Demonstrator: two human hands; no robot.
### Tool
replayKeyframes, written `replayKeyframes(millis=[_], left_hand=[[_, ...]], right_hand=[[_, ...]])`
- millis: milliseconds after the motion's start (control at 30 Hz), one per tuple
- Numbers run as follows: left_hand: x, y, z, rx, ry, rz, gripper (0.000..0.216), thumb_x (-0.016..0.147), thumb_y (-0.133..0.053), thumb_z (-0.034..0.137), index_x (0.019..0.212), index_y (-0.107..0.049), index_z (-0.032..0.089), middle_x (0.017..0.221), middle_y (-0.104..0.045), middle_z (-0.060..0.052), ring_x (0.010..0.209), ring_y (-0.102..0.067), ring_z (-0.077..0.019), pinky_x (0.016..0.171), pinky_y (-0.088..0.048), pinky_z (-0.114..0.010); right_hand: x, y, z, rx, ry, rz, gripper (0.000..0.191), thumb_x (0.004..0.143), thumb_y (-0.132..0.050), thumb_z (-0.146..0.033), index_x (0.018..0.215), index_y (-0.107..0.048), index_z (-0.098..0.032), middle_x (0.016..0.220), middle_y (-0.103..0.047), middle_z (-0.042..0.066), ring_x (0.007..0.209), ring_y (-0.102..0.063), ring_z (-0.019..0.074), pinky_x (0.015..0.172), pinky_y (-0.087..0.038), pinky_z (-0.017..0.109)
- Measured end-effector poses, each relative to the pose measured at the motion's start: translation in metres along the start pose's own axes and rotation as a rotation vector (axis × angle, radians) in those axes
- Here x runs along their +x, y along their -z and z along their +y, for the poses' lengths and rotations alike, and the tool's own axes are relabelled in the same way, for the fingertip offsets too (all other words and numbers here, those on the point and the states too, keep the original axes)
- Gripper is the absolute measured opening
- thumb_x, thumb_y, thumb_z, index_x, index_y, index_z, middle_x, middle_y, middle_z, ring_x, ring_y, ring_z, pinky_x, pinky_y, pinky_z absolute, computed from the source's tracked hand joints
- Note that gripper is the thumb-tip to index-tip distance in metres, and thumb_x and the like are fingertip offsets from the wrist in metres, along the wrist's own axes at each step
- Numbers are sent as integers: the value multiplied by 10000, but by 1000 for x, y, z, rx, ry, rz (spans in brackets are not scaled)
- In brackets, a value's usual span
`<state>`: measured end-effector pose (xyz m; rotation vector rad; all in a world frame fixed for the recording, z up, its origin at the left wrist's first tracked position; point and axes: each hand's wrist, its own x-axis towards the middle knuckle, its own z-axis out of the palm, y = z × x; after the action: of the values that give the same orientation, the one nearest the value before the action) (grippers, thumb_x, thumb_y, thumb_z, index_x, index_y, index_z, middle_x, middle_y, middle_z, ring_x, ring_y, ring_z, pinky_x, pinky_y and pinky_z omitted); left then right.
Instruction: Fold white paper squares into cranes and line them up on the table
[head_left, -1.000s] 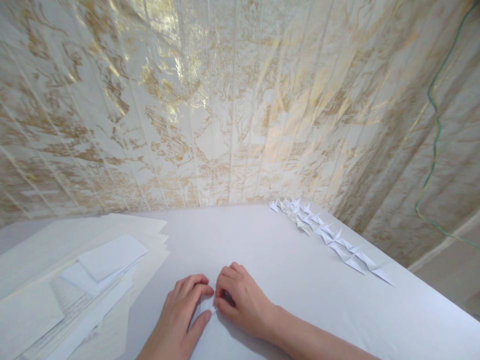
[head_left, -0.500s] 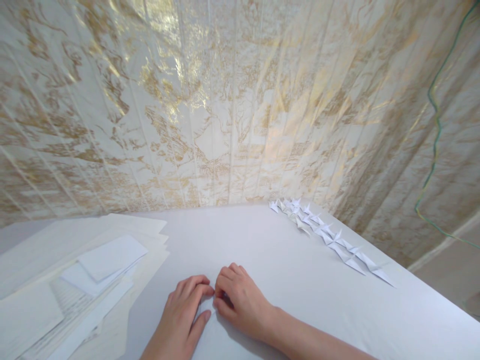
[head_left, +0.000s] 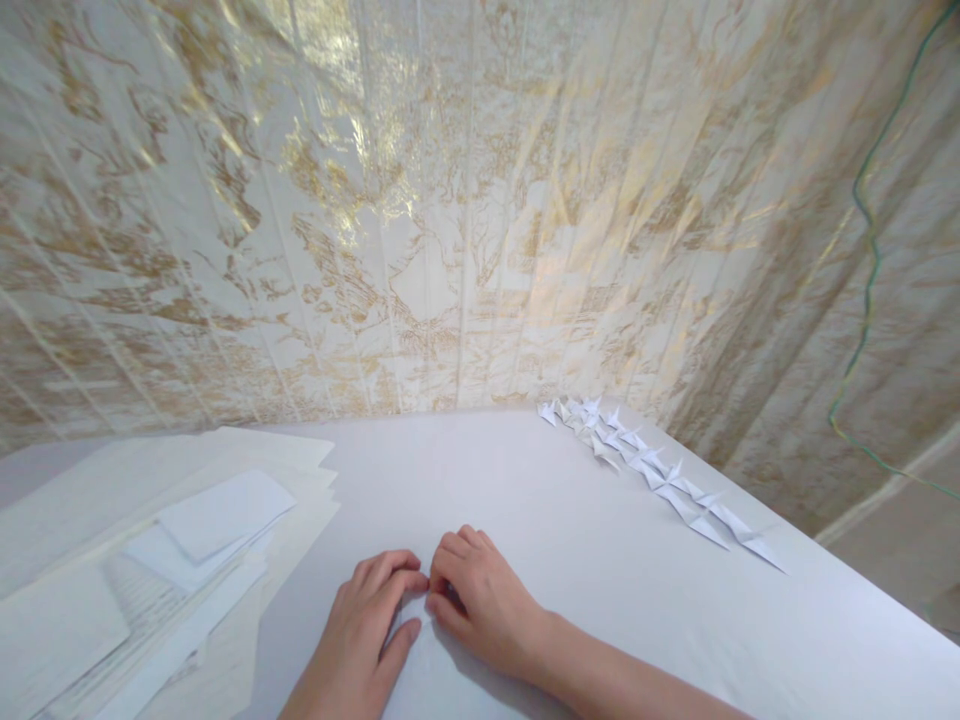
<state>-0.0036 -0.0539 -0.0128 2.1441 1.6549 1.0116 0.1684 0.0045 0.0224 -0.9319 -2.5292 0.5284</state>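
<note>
Pressing a small white paper (head_left: 420, 640) flat on the table (head_left: 525, 500): left hand (head_left: 360, 640) and right hand (head_left: 480, 600), fingertips curled narrow and touching it. Barely any change over the last second, just the left hand slightly in. Folded pieces (head_left: 660, 480) line the right edge; sheets (head_left: 150, 560) lie left.

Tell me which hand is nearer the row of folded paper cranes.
Right. The right hand lies down-left of the row of folded paper cranes, apart from it; the left hand sits farther left.
</note>
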Motion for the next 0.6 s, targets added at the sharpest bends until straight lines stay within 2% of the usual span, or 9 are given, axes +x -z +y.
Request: replayKeyframes(millis=[167,333,600], left_hand=[[-1,3,5,41,-34,4,194,857,-561,209,1018,-649,271,1126,-632,-44,1079,-557,-257,890,-498,-433],[0,11,13,139,-132,-61,188,900,-493,202,1004,-641,252,1083,-658,-59,989,-622,-235,832,-553,-393],[1,12,14,167,-139,-92,191,912,-464,189,1014,-622,219,1091,-655,-89,990,-632,-235,845,-568,-401]], right_hand=[[0,-1,2,-8,9,9,129,810,-643,-122,778,-533,-182,867,-591,17,867,-494,187,780,-349,307],[0,-2,3,-17,10,15,117,821,-642,-135,785,-542,-185,872,-591,16,866,-492,184,779,-353,308],[0,-2,3,-18,9,7,112,830,-637,-133,791,-546,-187,876,-589,19,867,-488,185,783,-358,309]])
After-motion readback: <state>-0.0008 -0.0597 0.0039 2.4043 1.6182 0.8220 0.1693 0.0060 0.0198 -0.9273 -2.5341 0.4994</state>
